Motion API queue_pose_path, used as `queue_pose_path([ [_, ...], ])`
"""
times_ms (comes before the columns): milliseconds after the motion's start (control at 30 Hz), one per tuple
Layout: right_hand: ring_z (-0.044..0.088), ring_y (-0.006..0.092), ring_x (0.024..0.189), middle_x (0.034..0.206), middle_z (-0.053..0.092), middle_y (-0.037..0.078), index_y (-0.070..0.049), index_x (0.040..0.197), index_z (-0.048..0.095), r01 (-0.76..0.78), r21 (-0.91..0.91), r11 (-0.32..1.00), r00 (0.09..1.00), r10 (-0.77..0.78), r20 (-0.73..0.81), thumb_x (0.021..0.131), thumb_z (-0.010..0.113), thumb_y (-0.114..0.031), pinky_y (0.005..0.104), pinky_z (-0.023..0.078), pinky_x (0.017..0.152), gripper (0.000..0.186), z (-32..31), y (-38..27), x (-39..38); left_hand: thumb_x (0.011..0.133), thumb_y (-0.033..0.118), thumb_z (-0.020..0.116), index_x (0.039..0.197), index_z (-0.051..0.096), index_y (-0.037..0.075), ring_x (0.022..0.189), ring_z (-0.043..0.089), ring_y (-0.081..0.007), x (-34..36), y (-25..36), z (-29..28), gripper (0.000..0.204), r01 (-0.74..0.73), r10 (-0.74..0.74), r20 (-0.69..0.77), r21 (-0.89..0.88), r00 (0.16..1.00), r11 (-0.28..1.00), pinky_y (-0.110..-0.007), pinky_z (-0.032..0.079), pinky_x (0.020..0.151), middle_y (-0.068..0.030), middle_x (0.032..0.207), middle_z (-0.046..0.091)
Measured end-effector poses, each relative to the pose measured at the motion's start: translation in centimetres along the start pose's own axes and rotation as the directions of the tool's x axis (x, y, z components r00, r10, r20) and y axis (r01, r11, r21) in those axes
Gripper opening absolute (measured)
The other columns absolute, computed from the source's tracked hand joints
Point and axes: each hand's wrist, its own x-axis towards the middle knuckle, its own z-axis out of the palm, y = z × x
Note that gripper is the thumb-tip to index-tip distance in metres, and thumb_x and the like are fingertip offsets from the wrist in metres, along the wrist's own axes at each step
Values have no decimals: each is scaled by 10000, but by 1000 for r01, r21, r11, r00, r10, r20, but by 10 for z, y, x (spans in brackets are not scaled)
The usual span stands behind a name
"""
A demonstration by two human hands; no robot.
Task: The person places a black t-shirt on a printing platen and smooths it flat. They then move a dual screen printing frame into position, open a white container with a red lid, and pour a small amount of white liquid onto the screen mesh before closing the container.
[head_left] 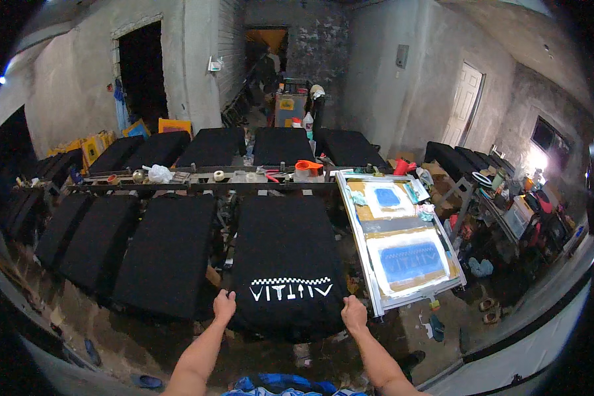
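Observation:
In front of me a black T-shirt (287, 231) lies stretched over a flat board, with a white print (290, 290) of letter-like shapes under a checkered strip near its close end. My left hand (224, 305) is closed on the shirt's near left edge. At the near right edge my right hand (354, 312) is also closed, pinching the cloth. Both arms reach forward, and the fabric between the hands hangs over the board's near end. Just right of the shirt rests a framed printing screen (371, 270) with two blue stencil areas.
More black-covered boards (166, 254) stand in a row to the left, and others (282, 146) line the far side. Between the rows runs a rail carrying an orange tape dispenser (308, 165), tape rolls and a white plastic bag (160, 173). A cluttered side table (501, 214) stands at right.

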Motion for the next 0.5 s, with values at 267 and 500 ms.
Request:
queue_pose_path([
  [267,649,471,811,812,660,255,-9,881,599,310,330,892,912,-377,164,957,606,-179,547,501,685,186,-22,-22,-36,941,285,644,996,677,-29,974,654,-445,4,3,-28,321,-38,44,66,-95,997,995,-493,497,834,-259,995,696],
  [500,628,507,1006,1017,669,313,20,1010,624,5,100,995,866,-55,497,1045,485,-359,561,494,846,405,-31,14,-1,923,291,671,852,618,-54,728,571,-257,-2,37,-78,357,-184,235,406,-162,883,970,-424,460,702,-186,787,620],
])
